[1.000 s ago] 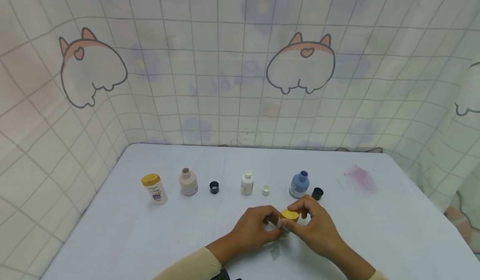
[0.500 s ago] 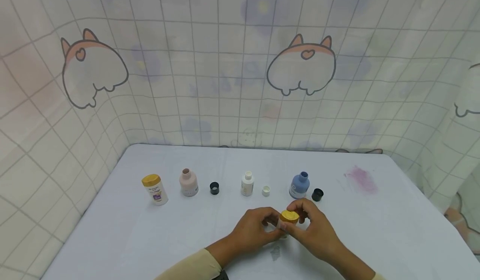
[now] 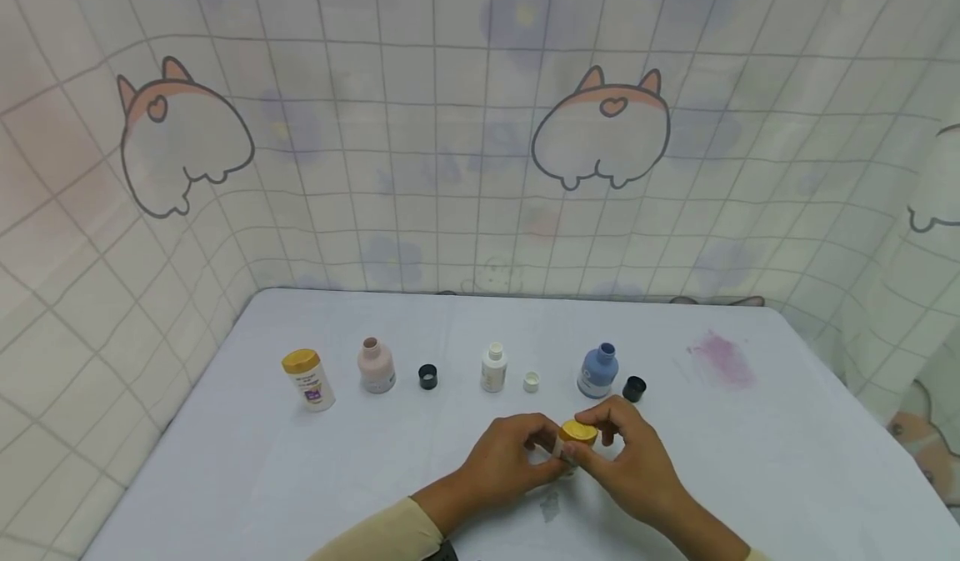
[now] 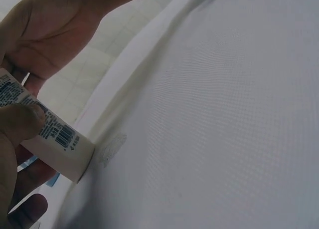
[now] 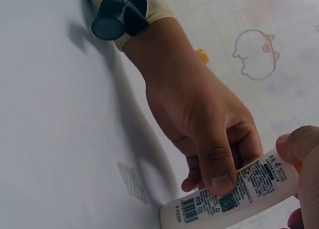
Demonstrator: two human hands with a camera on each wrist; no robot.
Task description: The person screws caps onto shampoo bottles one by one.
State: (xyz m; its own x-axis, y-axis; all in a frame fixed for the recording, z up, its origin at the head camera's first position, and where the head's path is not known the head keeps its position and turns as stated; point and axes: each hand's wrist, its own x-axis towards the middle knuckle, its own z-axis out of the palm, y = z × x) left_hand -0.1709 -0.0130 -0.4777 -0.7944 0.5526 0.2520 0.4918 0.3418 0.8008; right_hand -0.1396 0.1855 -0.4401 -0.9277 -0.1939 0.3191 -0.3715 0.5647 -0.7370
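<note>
We held the white bottle (image 5: pixel 244 189), roughly upright, between two hands: our left hand (image 3: pixel 510 454) curled round it, our right hand (image 3: pixel 632 458) pinched the yellow cap (image 3: pixel 578 431) (atop its long axis).

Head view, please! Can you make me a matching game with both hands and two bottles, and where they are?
1. Left hand
2. Right hand
3. Blue bottle
4. Small white bottle

A. Beside the white cap
B. At the yellow lid of the held bottle
C. Last on the right in the back row of bottles
D. Around the held bottle's body

Pairs: 1-D, 2-B, 3-C, 4-A
</note>
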